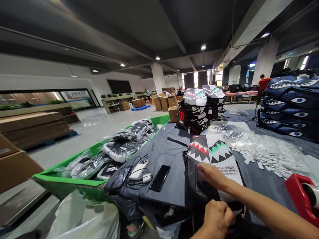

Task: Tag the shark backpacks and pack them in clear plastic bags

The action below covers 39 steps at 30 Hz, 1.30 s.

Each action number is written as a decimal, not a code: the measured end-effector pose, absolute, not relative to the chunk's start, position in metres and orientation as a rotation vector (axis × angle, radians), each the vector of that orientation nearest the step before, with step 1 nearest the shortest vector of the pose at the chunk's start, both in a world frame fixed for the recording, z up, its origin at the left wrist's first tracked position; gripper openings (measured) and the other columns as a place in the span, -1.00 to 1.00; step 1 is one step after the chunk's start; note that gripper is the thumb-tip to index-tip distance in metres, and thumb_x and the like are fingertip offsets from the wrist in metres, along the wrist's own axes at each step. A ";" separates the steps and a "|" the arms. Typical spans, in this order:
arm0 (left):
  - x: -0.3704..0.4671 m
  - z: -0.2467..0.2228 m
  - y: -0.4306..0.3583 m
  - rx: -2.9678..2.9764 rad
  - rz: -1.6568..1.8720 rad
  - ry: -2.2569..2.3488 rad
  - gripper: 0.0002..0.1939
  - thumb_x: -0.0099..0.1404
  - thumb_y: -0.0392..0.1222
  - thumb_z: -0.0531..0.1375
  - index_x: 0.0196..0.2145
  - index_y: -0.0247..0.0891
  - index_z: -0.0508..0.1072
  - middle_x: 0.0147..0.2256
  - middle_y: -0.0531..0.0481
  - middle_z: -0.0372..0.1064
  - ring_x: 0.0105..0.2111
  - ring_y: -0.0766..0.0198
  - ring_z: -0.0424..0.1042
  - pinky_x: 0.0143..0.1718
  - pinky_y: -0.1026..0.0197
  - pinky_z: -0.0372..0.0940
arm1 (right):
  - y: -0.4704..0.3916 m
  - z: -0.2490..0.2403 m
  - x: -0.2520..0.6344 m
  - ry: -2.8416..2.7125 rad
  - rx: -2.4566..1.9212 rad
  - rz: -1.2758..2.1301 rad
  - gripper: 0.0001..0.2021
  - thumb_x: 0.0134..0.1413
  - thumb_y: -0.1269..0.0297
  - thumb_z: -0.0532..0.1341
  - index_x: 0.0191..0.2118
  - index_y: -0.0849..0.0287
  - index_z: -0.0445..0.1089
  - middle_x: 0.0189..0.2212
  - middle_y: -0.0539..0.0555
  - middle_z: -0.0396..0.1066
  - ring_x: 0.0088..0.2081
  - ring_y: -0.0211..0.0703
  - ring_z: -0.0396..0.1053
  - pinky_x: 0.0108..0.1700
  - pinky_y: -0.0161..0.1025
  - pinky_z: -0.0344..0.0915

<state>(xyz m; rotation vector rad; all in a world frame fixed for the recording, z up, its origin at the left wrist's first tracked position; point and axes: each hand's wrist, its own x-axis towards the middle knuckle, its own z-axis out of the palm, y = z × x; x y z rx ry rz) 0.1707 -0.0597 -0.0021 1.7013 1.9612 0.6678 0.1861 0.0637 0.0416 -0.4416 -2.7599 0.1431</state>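
A backpack (216,149) with grey, white and black panels and a red-and-green shark-teeth print lies on the dark cloth-covered table, its printed lettering upside down to me. My right hand (214,177) reaches across from the right and rests over the black front panel, fingers extended and slightly blurred. Closer to me, my left hand (217,215) is closed in a fist at the backpack's near end; what its fingers hold is hidden. A black strap (177,142) trails from the backpack's far left side.
Left of the backpack lie a black phone (160,178) and a white power bank (139,170) with cables. A green-edged bin (72,184) holds bagged backpacks. Stacked backpacks (195,106) stand behind, blue ones (294,109) at right. White tags (264,156) and a red tape dispenser (296,192) lie right.
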 end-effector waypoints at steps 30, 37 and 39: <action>0.114 -0.018 -0.084 3.293 0.884 1.532 -0.72 0.42 -0.09 0.13 -0.43 -0.24 0.28 -0.53 0.08 0.16 -0.49 0.30 0.15 -0.46 0.15 -0.05 | 0.070 0.004 0.370 -1.737 -1.051 0.855 -0.53 -0.21 -0.27 0.34 -0.51 0.12 0.54 -0.53 0.06 0.51 -0.52 -0.13 0.44 -0.45 -0.34 0.42; 0.092 -0.008 -0.100 3.290 0.576 1.424 -0.71 0.36 -0.15 0.21 -0.44 -0.23 0.19 -0.49 0.12 0.16 -0.47 0.31 0.14 -0.43 0.16 -0.02 | 0.075 -0.022 0.358 -1.699 -1.068 0.853 -0.54 -0.15 -0.22 0.34 -0.46 0.15 0.55 -0.49 0.09 0.52 -0.43 -0.09 0.45 -0.38 -0.30 0.39; 0.092 -0.011 -0.104 3.318 0.502 1.292 -0.73 0.35 -0.18 0.22 -0.44 -0.23 0.20 -0.48 0.11 0.16 -0.47 0.32 0.14 -0.43 0.16 -0.04 | 0.088 -0.025 0.346 -1.579 -1.103 0.860 -0.50 -0.19 -0.25 0.34 -0.45 0.17 0.54 -0.53 0.10 0.49 -0.46 -0.11 0.41 -0.43 -0.28 0.34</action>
